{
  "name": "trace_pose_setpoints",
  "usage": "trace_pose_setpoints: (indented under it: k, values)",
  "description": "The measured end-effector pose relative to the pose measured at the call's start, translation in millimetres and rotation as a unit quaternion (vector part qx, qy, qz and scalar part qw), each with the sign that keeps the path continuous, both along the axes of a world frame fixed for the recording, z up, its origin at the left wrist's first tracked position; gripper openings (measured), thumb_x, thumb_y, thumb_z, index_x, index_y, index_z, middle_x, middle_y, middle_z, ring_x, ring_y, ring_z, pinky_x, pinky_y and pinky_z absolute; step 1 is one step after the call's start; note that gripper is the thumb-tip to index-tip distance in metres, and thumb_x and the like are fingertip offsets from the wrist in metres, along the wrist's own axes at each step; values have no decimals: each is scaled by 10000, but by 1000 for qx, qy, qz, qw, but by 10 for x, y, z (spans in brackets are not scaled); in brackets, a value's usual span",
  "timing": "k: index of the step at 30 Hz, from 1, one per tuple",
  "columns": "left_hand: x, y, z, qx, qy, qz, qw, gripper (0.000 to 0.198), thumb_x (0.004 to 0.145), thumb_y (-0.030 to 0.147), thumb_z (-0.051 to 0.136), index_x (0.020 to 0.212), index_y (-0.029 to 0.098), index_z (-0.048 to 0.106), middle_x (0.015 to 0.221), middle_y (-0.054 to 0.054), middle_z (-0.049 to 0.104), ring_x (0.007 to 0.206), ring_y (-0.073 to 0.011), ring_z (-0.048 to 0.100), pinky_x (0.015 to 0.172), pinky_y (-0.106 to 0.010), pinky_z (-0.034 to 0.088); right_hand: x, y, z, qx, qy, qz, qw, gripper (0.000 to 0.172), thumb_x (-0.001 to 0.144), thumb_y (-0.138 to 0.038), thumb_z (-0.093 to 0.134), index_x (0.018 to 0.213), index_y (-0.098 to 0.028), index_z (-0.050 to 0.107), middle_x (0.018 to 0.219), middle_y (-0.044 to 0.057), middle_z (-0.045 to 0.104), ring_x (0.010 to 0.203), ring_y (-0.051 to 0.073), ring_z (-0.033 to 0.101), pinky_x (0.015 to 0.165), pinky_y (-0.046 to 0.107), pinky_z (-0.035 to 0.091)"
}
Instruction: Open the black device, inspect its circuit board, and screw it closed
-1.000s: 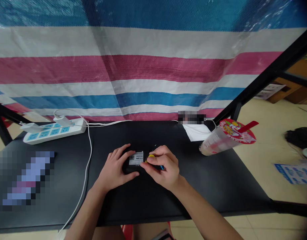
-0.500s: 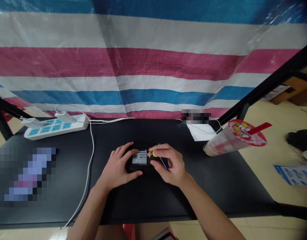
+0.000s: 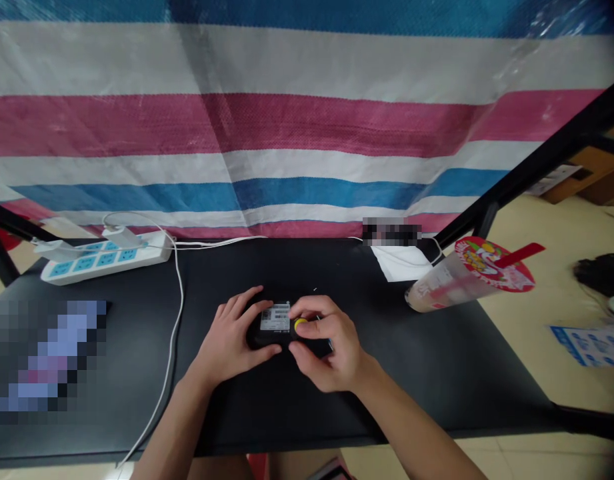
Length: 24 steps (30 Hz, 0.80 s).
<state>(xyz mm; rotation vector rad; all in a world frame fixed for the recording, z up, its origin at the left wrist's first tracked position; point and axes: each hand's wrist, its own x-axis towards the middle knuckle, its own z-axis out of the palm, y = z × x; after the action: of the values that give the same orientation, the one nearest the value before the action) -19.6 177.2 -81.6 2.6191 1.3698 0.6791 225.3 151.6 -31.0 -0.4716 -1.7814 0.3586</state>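
A small black device with a white printed label [image 3: 275, 318] lies on the black table, left of the middle. My left hand [image 3: 234, 340] rests around its left side, fingers spread, the index finger and thumb touching its edges. At the device's right end, my right hand [image 3: 331, 343] has its fingers closed on a small black tool with a yellow end [image 3: 300, 325]. A bit of blue shows beneath the fingers of that hand. The tool's lower part is hidden by the hand and the dark device.
A white power strip [image 3: 109, 261] with plugs stands back left, its cable [image 3: 175, 320] crossing the table. A blurred-out phone-like object [image 3: 61, 350] lies left. Back right are a white paper [image 3: 403, 264] and a tilted-looking drink cup [image 3: 449, 277] with a red straw.
My right hand has turned and shifted slightly left and down, bringing the yellow end over the device's right end. My left hand stays on the device. The view has moved slightly.
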Motion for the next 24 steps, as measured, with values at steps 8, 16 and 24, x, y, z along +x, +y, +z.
trace_pose_setpoints:
  k: [8,16,24]
  values:
    - [-1,17,-8,-2,2,-8,1000,722,873,669,736,1459,290,553,1659,-137,440,1404,-397,518,1049,-545,467,76,-16,70,-48,-7,27,998,308,936,-80,657,1190,-229,567,1167,119,772,1050,188,789,882,326,655]
    - [4,15,1,-8,8,-4,1000,695,868,626,746,1452,295,567,1660,-139,442,1400,-401,518,1042,-537,465,87,-27,95,-39,-39,26,998,280,955,-104,671,1168,-255,570,1159,71,773,993,145,784,848,269,639]
    - [-3,8,1,-6,6,1,1000,716,862,669,744,1451,300,574,1655,-134,449,1403,-396,521,1044,-543,469,100,-15,123,-22,-25,-15,999,232,935,-126,725,1090,-249,602,1099,62,767,924,149,782,791,256,637]
